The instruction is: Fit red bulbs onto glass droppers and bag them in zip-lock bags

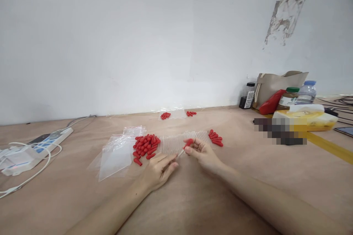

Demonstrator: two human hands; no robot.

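In my right hand point(203, 155), thumb and fingers pinch a red rubber dropper bulb point(188, 143). A thin glass dropper tube point(181, 152) slants down and left from this bulb. Its lower end meets the fingertips of my left hand point(158, 172), which are closed around it. Just beyond both hands lies a row of clear glass tubes point(171, 144), side by side. Left of the row is a heap of red rubber bulbs point(145, 145). A smaller group of red bulbs point(216, 137) lies at its right end.
Clear zip bags point(116, 159) lie left of the heap. By the wall, more red bulbs point(165, 116) rest near clear plastic point(178, 114). A power strip point(38, 151) with white cables is at left. Bottles point(307, 91), a grey bag point(278, 84) and a tissue pack point(317, 119) stand right.
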